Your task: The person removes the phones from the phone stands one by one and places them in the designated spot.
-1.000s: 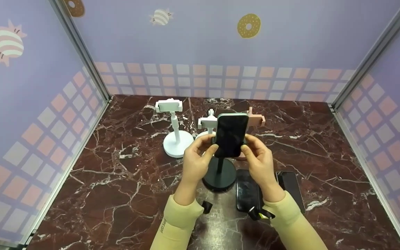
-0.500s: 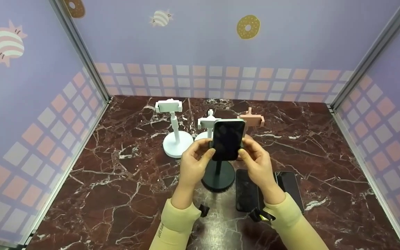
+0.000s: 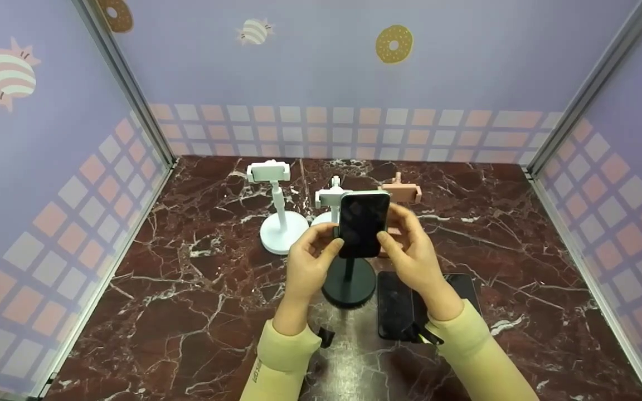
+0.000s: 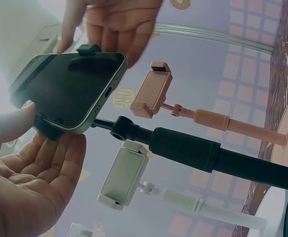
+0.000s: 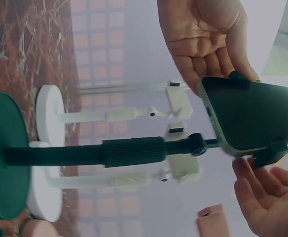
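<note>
A smartphone (image 3: pixel 363 225) with a dark screen and pale green frame stands upright in the clamp (image 4: pixel 90 48) of a dark green phone stand (image 4: pixel 183 148). My left hand (image 3: pixel 308 263) pinches the phone's left edge beside the clamp, thumb in front and fingers behind. At the opposite edge, my right hand (image 3: pixel 414 253) touches the phone with its thumb; its other fingers lie loosely behind, apart from the phone in the left wrist view. The stand's round base (image 3: pixel 349 284) rests on the marbled table.
Behind are a tall white phone stand (image 3: pixel 280 209), a shorter white stand (image 3: pixel 327 197) partly hidden by the phone, and a pink stand (image 3: pixel 402 193). Dark phones, including one (image 3: pixel 394 306), lie under my right forearm. Patterned panels (image 3: pixel 315 72) enclose the table (image 3: pixel 187 312).
The phone has come down slightly and tilted since a second ago. My right fingers have loosened and shifted up along its edge in the last half second; the left hand keeps its hold.
</note>
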`<state>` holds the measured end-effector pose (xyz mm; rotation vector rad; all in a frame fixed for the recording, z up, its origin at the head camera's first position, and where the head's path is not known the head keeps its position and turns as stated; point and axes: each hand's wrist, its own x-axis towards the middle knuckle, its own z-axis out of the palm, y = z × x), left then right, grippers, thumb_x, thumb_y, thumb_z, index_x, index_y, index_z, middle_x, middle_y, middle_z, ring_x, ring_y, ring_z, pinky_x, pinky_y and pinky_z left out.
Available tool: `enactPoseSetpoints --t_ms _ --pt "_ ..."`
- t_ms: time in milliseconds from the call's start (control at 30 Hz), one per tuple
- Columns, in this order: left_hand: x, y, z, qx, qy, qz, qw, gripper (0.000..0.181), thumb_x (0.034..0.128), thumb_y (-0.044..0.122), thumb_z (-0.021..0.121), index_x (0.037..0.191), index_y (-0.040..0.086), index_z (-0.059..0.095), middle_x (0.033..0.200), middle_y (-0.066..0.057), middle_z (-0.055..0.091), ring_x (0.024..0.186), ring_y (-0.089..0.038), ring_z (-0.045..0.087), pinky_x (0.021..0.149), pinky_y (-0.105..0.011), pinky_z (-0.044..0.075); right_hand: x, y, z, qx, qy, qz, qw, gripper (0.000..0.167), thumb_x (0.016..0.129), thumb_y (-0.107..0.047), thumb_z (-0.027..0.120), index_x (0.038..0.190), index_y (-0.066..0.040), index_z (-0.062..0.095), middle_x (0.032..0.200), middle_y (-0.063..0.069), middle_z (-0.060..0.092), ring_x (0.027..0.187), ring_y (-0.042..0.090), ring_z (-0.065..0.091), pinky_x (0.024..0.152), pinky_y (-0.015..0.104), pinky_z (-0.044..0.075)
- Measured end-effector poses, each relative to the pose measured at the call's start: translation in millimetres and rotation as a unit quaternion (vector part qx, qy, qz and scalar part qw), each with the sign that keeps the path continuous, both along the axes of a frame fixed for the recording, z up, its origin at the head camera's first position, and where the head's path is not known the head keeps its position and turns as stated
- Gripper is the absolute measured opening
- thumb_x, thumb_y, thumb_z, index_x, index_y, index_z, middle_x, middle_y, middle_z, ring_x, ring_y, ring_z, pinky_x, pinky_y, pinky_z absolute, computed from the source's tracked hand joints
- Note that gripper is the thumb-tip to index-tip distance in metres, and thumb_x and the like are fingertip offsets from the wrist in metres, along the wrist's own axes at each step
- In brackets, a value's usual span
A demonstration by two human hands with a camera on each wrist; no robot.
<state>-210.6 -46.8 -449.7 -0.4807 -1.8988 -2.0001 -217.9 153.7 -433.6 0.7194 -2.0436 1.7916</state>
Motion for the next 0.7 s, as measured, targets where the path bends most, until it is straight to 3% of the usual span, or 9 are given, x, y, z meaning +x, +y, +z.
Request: enactPoseSetpoints --t_ms 67,167,233,367,533,700 --pt "0.0 0.2 0.4 0.001 -0.003 -0.002 1.0 0.026 0.0936 0.0 0.071 0.116 -0.012 0.066 0.105 -0.028 0.069 0.087 -0.004 0.065 0.073 -0.018 0.053 0.4 -1.5 7.2 0.013 0.03 -0.011 0.9994 0.055 0.097 0.007 0.062 0.147 0.011 0.039 0.133 0.027 0.057 0.114 0.006 0.064 0.092 0.021 0.057" --pt "0.2 0.5 1.9 0.003 -0.007 -0.003 1.0 0.027 0.0927 -0.001 0.072 0.116 -0.012 0.066 0.105 -0.029 0.069 0.087 -0.004 0.065 0.073 -0.018 0.053 -0.5 -3.8 17.7 0.046 0.092 -0.045 0.9936 0.062 0.095 0.006 0.066 0.15 0.01 0.036 0.14 0.026 0.054 0.125 0.009 0.058 0.102 0.021 0.052" --pt "-0.1 0.5 2.2 0.003 -0.009 -0.003 0.9999 0.027 0.0924 -0.002 0.072 0.116 -0.013 0.066 0.105 -0.03 0.069 0.086 -0.004 0.065 0.072 -0.017 0.053 -1.7 -6.0 24.3 0.067 0.133 -0.072 0.9862 0.066 0.094 0.004 0.068 0.15 0.01 0.035 0.143 0.023 0.052 0.13 0.014 0.054 0.111 0.025 0.046" --pt "-0.7 0.0 2.1 0.0 -0.006 0.001 1.0 0.026 0.092 -0.002 0.072 0.115 -0.013 0.066 0.104 -0.03 0.069 0.084 -0.005 0.064 0.072 -0.017 0.053 -3.4 -12.3 36.4 0.105 0.189 -0.108 0.9705 0.07 0.096 -0.01 0.072 0.152 0.008 0.034 0.149 0.021 0.046 0.133 0.027 0.051 0.116 0.032 0.043" --pt "-1.0 -1.0 2.0 -0.005 -0.001 0.0 1.0 0.026 0.0928 -0.002 0.072 0.116 -0.013 0.066 0.104 -0.03 0.068 0.085 -0.005 0.064 0.073 -0.018 0.054 -3.5 -21.9 51.2 0.185 0.234 -0.154 0.9419 0.074 0.101 -0.037 0.067 0.154 0.003 0.033 0.155 0.025 0.038 0.133 0.036 0.045 0.112 0.049 0.041" --pt "-0.8 -1.7 1.5 -0.013 0.002 -0.001 0.9999 0.026 0.0929 -0.002 0.072 0.116 -0.012 0.066 0.104 -0.029 0.068 0.082 -0.005 0.063 0.072 -0.018 0.054 0.0 -31.5 63.4 0.263 0.246 -0.205 0.9101 0.073 0.098 -0.041 0.069 0.153 -0.005 0.037 0.157 0.024 0.036 0.14 0.042 0.037 0.109 0.062 0.039"
